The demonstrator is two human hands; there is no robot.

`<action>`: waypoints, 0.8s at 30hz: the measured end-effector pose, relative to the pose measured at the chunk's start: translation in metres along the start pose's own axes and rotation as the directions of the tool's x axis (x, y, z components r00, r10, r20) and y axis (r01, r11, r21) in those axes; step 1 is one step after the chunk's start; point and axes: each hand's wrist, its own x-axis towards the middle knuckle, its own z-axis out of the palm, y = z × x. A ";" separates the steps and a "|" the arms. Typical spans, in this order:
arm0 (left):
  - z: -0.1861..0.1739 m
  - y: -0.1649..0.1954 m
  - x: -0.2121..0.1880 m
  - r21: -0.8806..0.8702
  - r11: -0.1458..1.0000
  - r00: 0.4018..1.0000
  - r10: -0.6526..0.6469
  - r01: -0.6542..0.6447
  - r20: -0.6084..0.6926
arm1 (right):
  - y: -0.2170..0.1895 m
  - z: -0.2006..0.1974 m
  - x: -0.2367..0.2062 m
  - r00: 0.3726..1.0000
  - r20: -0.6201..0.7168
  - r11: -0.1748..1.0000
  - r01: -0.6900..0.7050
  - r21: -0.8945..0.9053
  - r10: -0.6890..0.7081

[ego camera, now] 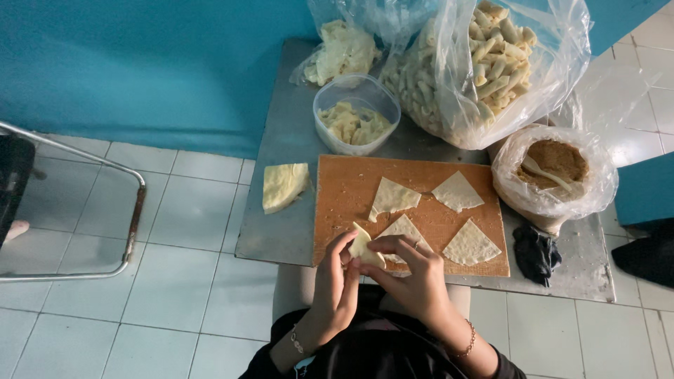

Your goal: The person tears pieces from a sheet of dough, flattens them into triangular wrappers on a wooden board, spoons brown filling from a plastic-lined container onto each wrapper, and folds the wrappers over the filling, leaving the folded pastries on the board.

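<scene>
Both hands meet over the near edge of a wooden board (pixel 344 189). My left hand (pixel 335 288) and my right hand (pixel 414 277) together hold a small pale wrapper piece (pixel 365 247), folded partly between the fingers. Several triangular wrapper sheets lie flat on the board: one (pixel 392 196) in the middle, one (pixel 457 191) further right, one (pixel 471 244) at the near right, and one (pixel 406 229) partly under my right hand.
A stack of wrappers (pixel 283 185) lies on the metal table (pixel 281 231) left of the board. Behind stand a clear tub (pixel 356 116) of scraps, a big bag of rolled pieces (pixel 484 63), and a bag-lined bowl of brown filling (pixel 554 165). A dark cloth (pixel 535 253) lies right.
</scene>
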 end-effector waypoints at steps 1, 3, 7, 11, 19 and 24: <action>0.000 0.002 0.001 0.010 0.999 0.999 0.047 -0.047 0.010 | 0.001 0.003 -0.001 1.000 -0.024 1.000 -0.001 -0.003 0.001; -0.002 0.005 0.001 0.138 0.986 0.996 0.088 -0.091 0.027 | 0.003 0.006 -0.004 0.998 -0.059 1.000 0.025 0.000 -0.025; -0.006 0.009 0.001 0.264 0.942 0.978 0.204 -0.208 0.041 | 0.008 0.013 -0.009 0.993 -0.110 0.998 0.054 0.043 -0.049; -0.006 0.008 0.001 0.261 0.953 0.988 0.149 -0.152 0.032 | 0.016 0.025 -0.016 0.987 -0.160 0.999 0.008 0.052 0.001; 0.002 -0.003 -0.007 0.010 0.999 0.969 0.047 -0.046 -0.244 | 0.053 0.058 -0.031 0.879 -0.043 0.561 -0.266 0.784 0.476; 0.001 -0.028 -0.017 0.046 0.999 0.964 0.022 -0.010 -0.264 | 0.060 0.062 -0.032 0.909 0.014 0.261 -0.134 0.956 0.416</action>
